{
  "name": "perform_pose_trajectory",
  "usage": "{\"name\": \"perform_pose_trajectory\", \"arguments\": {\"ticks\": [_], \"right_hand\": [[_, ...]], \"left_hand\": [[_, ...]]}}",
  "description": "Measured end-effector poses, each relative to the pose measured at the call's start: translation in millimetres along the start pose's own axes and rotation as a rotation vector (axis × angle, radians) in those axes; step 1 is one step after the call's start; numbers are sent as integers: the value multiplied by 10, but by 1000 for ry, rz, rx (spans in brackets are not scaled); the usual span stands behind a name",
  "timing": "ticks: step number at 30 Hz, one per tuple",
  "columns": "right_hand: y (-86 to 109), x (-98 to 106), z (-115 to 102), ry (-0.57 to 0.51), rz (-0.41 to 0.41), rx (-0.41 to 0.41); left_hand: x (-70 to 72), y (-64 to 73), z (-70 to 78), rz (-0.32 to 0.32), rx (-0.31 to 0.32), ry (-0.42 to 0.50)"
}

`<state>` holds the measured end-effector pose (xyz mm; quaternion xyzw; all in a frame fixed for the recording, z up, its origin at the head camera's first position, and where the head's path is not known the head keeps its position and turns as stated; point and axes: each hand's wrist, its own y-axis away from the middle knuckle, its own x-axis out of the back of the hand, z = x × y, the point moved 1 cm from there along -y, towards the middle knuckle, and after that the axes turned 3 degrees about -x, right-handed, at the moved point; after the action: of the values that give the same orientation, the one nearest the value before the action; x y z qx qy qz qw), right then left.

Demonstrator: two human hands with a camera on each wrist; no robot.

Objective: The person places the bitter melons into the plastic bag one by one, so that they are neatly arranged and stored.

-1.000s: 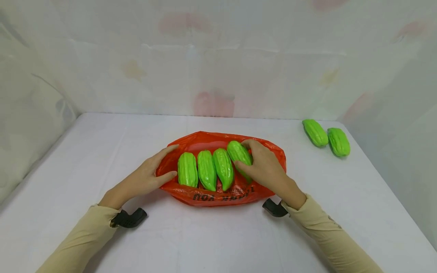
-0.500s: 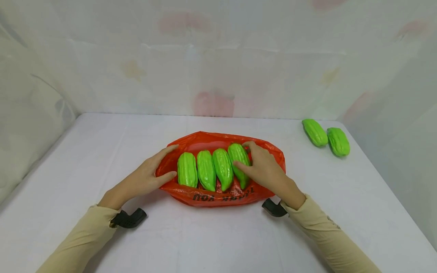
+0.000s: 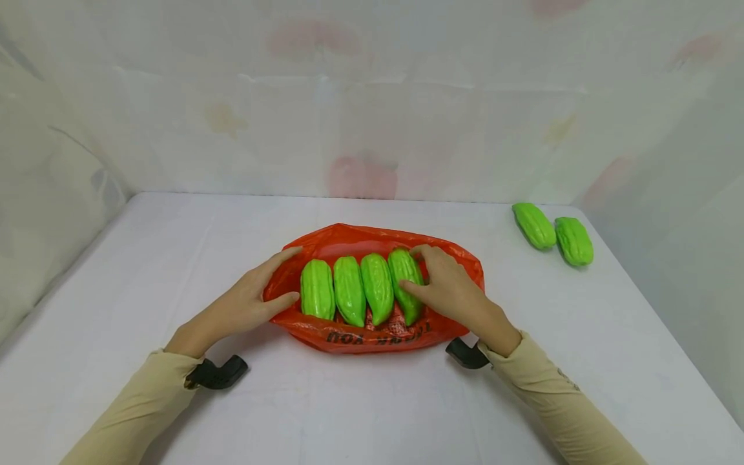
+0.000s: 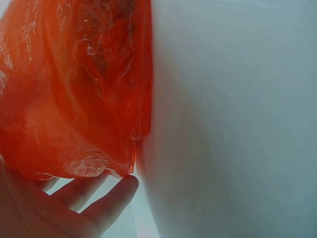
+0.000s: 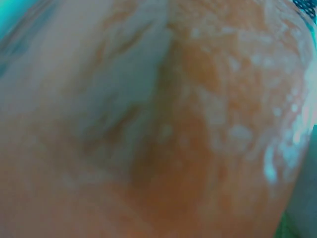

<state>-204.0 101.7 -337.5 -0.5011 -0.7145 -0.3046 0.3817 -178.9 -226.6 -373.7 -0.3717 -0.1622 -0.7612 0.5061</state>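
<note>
A red plastic bag (image 3: 372,341) with dark lettering lies with its mouth spread open. Several ridged green bitter melons, such as the leftmost one (image 3: 318,289), lie side by side in it. My left hand (image 3: 256,290) holds the bag's left end, thumb and forefinger over the rim. In the left wrist view, other fingers (image 4: 111,201) of that hand touch the bag's outside. At the right of the row, my right hand (image 3: 450,284) holds the rightmost bitter melon (image 3: 405,274) between thumb and forefinger, inside the bag. Blurred red plastic fills most of the right wrist view.
Two more bitter melons, one (image 3: 533,226) beside another (image 3: 574,241), lie at the table's back right corner. White cloth covers the table (image 3: 349,413). Pale curtains (image 3: 372,97) stand behind and at both sides. Black wrist mounts (image 3: 217,373) stick out beneath the sleeves.
The rightmost bitter melon has swung upright and settled lower, in line with the others, my right hand staying with it. My left hand and the bag hold nearly the same place.
</note>
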Motion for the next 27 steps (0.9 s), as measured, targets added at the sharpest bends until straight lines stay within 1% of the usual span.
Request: {"name": "perform_pose_trajectory", "arguments": {"ticks": [10,15,19,23,27], "right_hand": [[0,4,11,32,-35,-8],[1,42,31,37,-36,-6],[15,92,34,24,-31,8],[36,149,24,-11,-40,24],[45,201,13,-39,-33,57]], "left_hand": [[7,4,17,0,7,6],[8,0,12,1,5,9],[8,-1,8,-2,7,15],[8,-5,9,-3,5,17],[7,-9,4,-3,4,18]]}}
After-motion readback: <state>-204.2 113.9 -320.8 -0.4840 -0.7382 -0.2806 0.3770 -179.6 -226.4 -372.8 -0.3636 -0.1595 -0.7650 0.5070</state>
